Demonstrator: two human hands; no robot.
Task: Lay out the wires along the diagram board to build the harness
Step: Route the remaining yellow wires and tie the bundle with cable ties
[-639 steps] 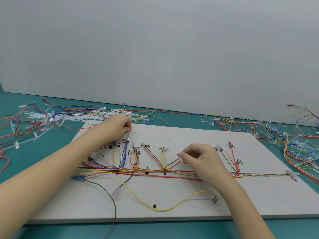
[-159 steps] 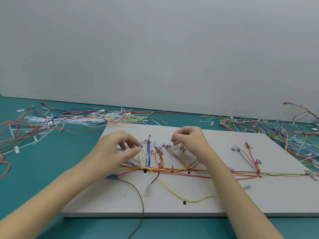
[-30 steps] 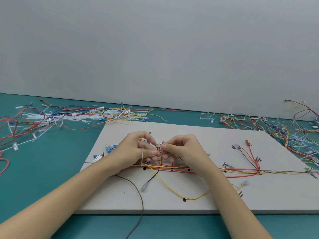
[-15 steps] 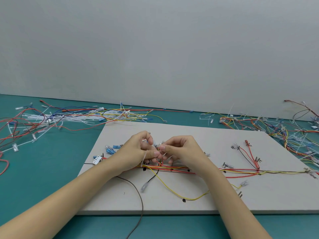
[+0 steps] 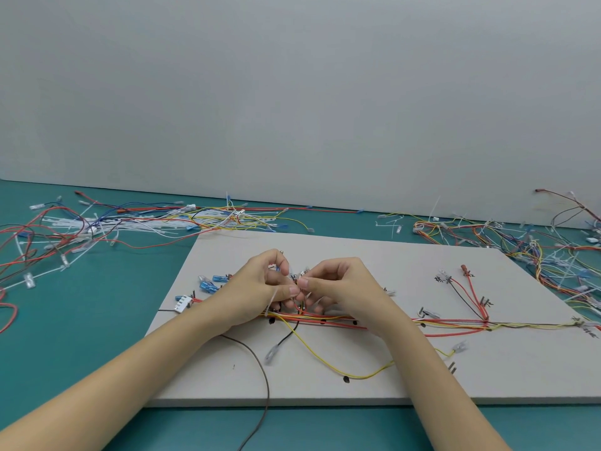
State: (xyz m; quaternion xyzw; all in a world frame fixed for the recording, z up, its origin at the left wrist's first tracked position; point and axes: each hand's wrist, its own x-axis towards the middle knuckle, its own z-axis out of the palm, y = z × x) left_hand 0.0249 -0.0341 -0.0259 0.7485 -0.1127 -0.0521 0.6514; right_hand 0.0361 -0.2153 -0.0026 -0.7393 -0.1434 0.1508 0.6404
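Teal tabletop (image 5: pixel 81 320) under a plain grey wall carries the white diagram board (image 5: pixel 390 255); loose wire piles lie off the board at 10 o'clock (image 5: pixel 113 222) and 2 o'clock (image 5: pixel 536 245).

Head view. Main wire bundle (image 5: pixel 439 322), red, yellow and dark strands, runs across the board from 9 to 3 o'clock, with short branches rising toward 12 o'clock. Left hand (image 5: pixel 257 291) and right hand (image 5: pixel 344 288) meet at board centre, fingertips nearly touching, both curled and pinching a short upright branch of wires just above the bundle. A white cable tie (image 5: pixel 271 302) hangs from the left-hand grip. Blue terminals (image 5: pixel 209 283) and a white connector (image 5: pixel 182 302) lie at 9 o'clock of the hands. A yellow wire (image 5: pixel 325 356) sags toward 6 o'clock, ending in a clear terminal (image 5: pixel 459 347); a dark brown wire (image 5: pixel 260 369) trails over the board's near edge.

Risks, as judged: pulling on the pinched branch may drag the bundle off its marked route, since few pegs are visible to restrain it. The forearms lie close over the slack yellow loop and the brown wire, so a withdrawal could snag and displace them. Exact finger contact on the tie is hidden.
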